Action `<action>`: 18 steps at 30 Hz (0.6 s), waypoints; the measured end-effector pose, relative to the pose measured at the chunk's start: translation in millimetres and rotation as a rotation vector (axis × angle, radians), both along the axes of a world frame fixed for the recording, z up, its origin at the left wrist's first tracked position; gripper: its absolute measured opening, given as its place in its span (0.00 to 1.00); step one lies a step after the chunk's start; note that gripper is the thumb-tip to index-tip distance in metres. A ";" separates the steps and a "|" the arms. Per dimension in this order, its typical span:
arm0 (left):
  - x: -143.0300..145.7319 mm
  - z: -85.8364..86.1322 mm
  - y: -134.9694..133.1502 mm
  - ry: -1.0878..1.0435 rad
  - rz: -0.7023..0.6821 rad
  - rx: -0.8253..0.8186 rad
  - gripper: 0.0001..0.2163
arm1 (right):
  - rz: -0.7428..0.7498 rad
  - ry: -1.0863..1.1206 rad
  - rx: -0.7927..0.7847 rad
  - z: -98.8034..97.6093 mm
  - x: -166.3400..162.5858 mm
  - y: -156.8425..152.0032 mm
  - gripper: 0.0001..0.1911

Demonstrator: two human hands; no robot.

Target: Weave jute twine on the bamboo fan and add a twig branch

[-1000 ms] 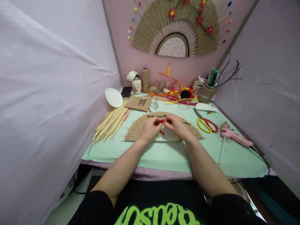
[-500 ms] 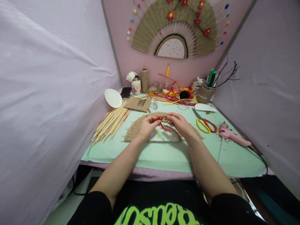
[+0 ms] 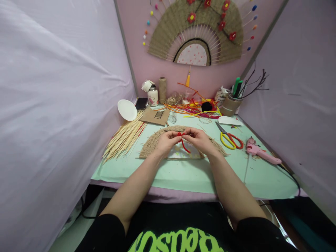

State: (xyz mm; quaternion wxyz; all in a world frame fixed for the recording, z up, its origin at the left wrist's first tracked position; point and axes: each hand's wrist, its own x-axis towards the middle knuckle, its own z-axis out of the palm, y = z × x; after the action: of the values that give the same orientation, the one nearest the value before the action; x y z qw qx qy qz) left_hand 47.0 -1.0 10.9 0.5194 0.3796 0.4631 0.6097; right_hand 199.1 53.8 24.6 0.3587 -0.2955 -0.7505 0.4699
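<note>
Between my two hands is a red pipe cleaner (image 3: 186, 146), bent into small loops at the top with a loose tail curving down to the right. My left hand (image 3: 168, 141) pinches the looped part between thumb and fingers. From the other side, my right hand (image 3: 198, 140) pinches the same piece, its fingertips close to the left ones. Beneath both hands lies a half-round woven fan (image 3: 150, 147) of brown cord on thin sticks. Its pale, patterned centre panel is partly covered by the hands.
Thin sticks (image 3: 122, 140) lie in a heap at left, near a cardboard piece (image 3: 154, 116) and a white bowl (image 3: 127, 110). Scissors (image 3: 228, 138) and a pink glue gun (image 3: 262, 153) with a cable rest at right. Coloured pipe cleaners (image 3: 194, 108) spread along the back.
My right hand has moved left to the red pipe cleaner and now pinches it beside my left fingers. The red tail hangs lower.
</note>
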 end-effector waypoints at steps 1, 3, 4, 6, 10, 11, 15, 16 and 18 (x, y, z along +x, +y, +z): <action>0.3 -0.2 0.2 0.017 0.006 0.016 0.11 | -0.017 -0.016 0.015 0.8 -0.8 -0.6 0.12; 1.3 -1.6 0.3 0.051 0.031 0.062 0.10 | -0.067 -0.027 0.039 2.0 -3.9 -3.0 0.12; 1.8 -2.6 0.1 0.074 0.050 0.088 0.09 | -0.094 -0.023 0.044 2.1 -6.1 -4.6 0.11; 3.0 -4.5 -1.3 0.157 0.107 0.145 0.07 | -0.154 -0.018 0.060 1.0 -11.2 -8.3 0.09; 3.9 -6.7 -4.7 0.422 0.225 0.227 0.04 | -0.309 -0.068 0.235 -4.8 -19.0 -13.2 0.06; 3.8 -7.0 -4.6 0.440 0.233 0.224 0.04 | -0.332 -0.077 0.268 -6.3 -19.5 -13.0 0.06; 3.1 -6.8 0.8 0.113 0.145 0.106 0.06 | -0.260 -0.008 0.121 -9.0 -15.8 -5.8 0.12; 3.0 -6.0 2.5 -0.003 0.130 0.067 0.06 | -0.234 0.026 0.050 -8.8 -14.1 -3.5 0.14; 2.9 -3.7 4.6 -0.178 0.132 0.000 0.06 | -0.232 0.074 -0.050 -8.0 -11.3 0.1 0.17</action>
State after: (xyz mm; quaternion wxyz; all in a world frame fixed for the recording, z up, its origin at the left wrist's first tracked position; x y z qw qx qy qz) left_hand 50.0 3.6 7.2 0.5169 0.2927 0.4392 0.6740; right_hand 187.7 54.0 16.6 0.4306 -0.3715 -0.6855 0.4547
